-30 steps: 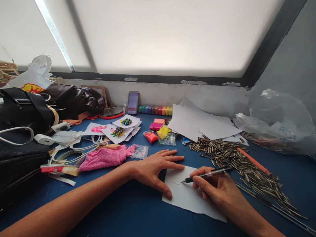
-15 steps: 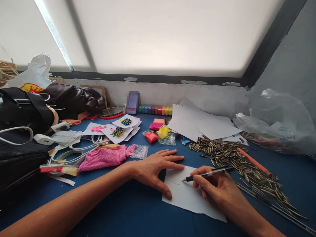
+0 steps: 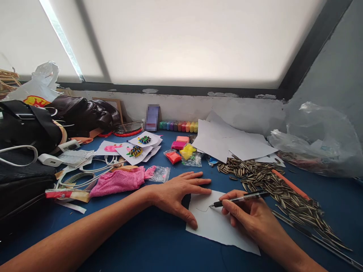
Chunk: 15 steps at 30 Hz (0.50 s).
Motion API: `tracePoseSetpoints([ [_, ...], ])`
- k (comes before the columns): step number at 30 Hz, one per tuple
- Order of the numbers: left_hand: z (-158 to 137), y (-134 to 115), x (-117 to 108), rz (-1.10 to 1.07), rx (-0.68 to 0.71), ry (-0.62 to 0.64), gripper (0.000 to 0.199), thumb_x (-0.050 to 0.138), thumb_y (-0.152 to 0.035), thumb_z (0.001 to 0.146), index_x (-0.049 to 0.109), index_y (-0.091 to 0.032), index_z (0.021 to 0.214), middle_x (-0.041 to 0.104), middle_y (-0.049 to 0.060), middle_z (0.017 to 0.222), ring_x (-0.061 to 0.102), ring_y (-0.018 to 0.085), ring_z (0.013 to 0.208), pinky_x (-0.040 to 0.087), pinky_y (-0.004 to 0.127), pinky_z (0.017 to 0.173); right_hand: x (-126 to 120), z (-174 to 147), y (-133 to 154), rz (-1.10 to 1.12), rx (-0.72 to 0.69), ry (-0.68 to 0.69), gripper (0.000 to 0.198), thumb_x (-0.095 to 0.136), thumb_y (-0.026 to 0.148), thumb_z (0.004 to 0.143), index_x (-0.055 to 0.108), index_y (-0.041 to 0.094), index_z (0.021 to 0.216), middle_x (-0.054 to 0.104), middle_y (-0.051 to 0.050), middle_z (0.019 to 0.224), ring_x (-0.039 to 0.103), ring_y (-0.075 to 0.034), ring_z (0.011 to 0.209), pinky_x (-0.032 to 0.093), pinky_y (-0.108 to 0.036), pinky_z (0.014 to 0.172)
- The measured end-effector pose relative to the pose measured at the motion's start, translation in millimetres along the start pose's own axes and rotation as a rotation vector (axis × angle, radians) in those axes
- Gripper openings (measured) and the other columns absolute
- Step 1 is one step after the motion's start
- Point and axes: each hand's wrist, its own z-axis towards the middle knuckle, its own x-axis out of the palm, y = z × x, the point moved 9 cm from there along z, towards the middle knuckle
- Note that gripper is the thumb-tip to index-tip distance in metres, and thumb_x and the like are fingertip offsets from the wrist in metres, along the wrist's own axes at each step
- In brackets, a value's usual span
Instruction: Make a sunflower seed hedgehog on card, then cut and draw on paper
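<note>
A torn-edged piece of white paper (image 3: 215,228) lies on the blue tabletop in front of me. My left hand (image 3: 181,194) rests with fingers spread, its thumb and a fingertip on the paper's left side. In my right hand (image 3: 249,215) is a black pen (image 3: 238,199), gripped between thumb and fingers. The pen's tip touches the paper at the right end of a short curved line (image 3: 202,210). Beyond the right hand spreads a heap of striped sunflower seeds (image 3: 261,175), with an orange stick (image 3: 290,184) lying on it.
Small packs of coloured clay (image 3: 181,145) and stacked white sheets (image 3: 235,141) lie farther back. Left are seed-decorated cards (image 3: 141,155), a pink cloth (image 3: 119,181), white cables and black bags (image 3: 25,177). A clear plastic bag (image 3: 320,143) stands at right, beyond a long thin tool (image 3: 317,240).
Almost nothing differs. Both hands keep their places, and the pen's tip stays at the end of the curved line.
</note>
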Motion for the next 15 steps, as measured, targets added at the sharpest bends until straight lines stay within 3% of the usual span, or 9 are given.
tracePoseSetpoints([
  [6, 0.0, 0.1, 0.4, -0.002, 0.001, 0.000, 0.088, 0.071, -0.066, 0.067, 0.039, -0.033, 0.143, 0.025, 0.000, 0.156, 0.008, 0.031, 0.146, 0.006, 0.050, 0.118, 4.1, -0.5, -8.1, 0.096, 0.069, 0.018, 0.045, 0.055, 0.064, 0.079, 0.065, 0.020, 0.085, 0.055, 0.004, 0.053, 0.034, -0.007, 0.035, 0.025, -0.020, 0.033],
  [15, 0.1, -1.5, -0.7, -0.003, -0.002, 0.003, 0.089, 0.072, -0.065, 0.066, 0.040, -0.034, 0.143, 0.025, 0.000, 0.155, 0.008, 0.032, 0.146, 0.007, 0.051, 0.118, 4.8, -0.6, -5.5, 0.145, 0.070, 0.023, 0.045, 0.055, 0.063, 0.080, 0.064, 0.019, 0.083, 0.059, 0.003, 0.056, 0.038, -0.005, 0.033, 0.032, -0.020, 0.035],
])
